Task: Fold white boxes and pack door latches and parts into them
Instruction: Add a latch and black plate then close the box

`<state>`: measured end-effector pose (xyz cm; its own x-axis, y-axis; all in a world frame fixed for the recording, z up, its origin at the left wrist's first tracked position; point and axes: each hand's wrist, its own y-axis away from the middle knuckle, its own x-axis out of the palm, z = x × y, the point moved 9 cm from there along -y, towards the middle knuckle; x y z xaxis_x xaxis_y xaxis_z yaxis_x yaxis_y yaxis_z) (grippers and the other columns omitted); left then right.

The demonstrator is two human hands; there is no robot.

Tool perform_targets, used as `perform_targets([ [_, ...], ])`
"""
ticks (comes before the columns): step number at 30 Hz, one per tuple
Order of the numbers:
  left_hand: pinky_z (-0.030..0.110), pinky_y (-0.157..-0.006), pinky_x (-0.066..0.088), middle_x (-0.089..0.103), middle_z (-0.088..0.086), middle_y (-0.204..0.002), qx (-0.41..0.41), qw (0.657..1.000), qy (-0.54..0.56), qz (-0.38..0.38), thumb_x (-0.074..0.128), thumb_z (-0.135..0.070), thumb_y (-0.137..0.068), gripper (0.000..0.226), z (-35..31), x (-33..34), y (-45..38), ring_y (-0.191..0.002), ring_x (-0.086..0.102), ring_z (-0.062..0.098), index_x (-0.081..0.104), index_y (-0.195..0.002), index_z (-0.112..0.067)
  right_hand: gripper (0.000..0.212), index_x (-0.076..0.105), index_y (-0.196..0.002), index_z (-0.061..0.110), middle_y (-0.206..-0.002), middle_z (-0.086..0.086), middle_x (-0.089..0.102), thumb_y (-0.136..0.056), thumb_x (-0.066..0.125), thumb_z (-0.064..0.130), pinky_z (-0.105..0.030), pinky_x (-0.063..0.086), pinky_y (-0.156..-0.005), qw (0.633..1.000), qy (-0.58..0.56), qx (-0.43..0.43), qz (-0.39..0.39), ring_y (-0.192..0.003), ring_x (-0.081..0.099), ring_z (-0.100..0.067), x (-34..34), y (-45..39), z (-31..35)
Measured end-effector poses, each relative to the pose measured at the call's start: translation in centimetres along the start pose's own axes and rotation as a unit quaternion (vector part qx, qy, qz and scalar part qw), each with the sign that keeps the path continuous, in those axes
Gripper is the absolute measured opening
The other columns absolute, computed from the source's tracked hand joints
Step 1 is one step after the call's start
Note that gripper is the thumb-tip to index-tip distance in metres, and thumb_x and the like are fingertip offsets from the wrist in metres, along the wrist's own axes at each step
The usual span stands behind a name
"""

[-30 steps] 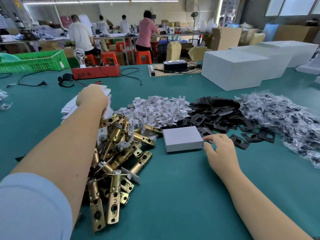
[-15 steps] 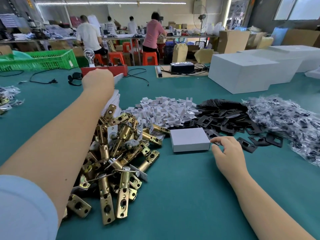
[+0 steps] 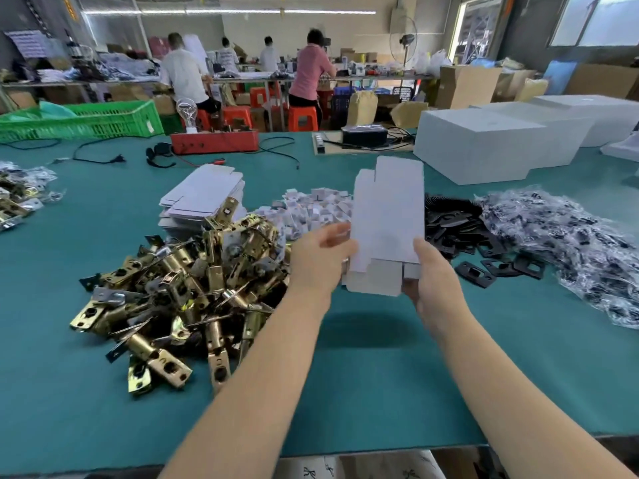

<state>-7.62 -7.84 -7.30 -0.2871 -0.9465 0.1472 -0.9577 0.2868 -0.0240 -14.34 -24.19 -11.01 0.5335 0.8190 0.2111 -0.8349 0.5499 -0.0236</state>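
Flat unfolded white box blank (image 3: pixel 389 223) held upright above the green tabletop (image 3: pixel 363 375), between both hands. Left hand (image 3: pixel 320 261) pinches its left edge, thumb on front. Right hand (image 3: pixel 434 281) grips the lower right corner, fingers curled behind. Brass door latches (image 3: pixel 183 288) piled left; stack of flat blanks (image 3: pixel 202 195) behind them. Black strike plates (image 3: pixel 463 233) and bagged parts (image 3: pixel 567 243) right.
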Motion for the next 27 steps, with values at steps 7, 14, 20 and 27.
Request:
perform_targets([
  [7,0.015,-0.078,0.054,0.069,-0.010,-0.111,0.077,0.965,-0.214,0.128,0.077,-0.012,-0.080,0.060,4.4,2.0,1.6,-0.089,0.066,-0.003,0.055,-0.133,-0.029,0.038,0.051,-0.111,0.035,-0.111,0.012,0.064,-0.090,0.058,0.004,-0.018,0.052,-0.070,0.994,0.073,-0.082,-0.005,-0.093,0.063,0.002,-1.7,1.6,0.0],
  [14,0.003,-0.062,0.045,0.063,-0.037,-0.086,0.061,0.957,-0.272,0.082,0.070,-0.020,-0.083,0.064,4.8,-0.3,1.4,-0.072,0.060,-0.011,0.048,-0.142,-0.026,0.065,0.043,-0.135,0.039,-0.122,0.017,0.061,-0.085,0.066,0.004,-0.040,0.050,-0.095,0.969,0.192,-0.092,0.126,-0.114,0.058,-0.006,0.8,2.4,-0.2],
  [20,0.030,-0.087,0.056,0.070,-0.009,-0.114,0.051,0.958,-0.265,0.092,0.078,-0.031,-0.079,0.068,5.0,-0.2,1.4,-0.084,0.067,0.001,0.050,-0.141,-0.025,0.074,0.050,-0.112,0.065,-0.113,0.021,0.066,-0.086,0.062,-0.003,-0.024,0.055,-0.077,0.977,0.147,-0.062,0.145,-0.106,0.063,-0.004,0.5,2.3,-1.0],
  [27,0.004,-0.065,0.043,0.066,-0.031,-0.086,0.074,0.960,-0.259,0.083,0.063,-0.040,-0.071,0.063,4.1,0.3,2.1,-0.070,0.060,-0.011,0.056,-0.133,-0.034,0.088,0.019,-0.140,0.058,-0.110,0.043,0.052,-0.083,0.048,-0.002,-0.018,0.045,-0.078,0.960,0.259,-0.067,0.087,-0.101,0.056,0.002,0.5,1.9,-0.9],
])
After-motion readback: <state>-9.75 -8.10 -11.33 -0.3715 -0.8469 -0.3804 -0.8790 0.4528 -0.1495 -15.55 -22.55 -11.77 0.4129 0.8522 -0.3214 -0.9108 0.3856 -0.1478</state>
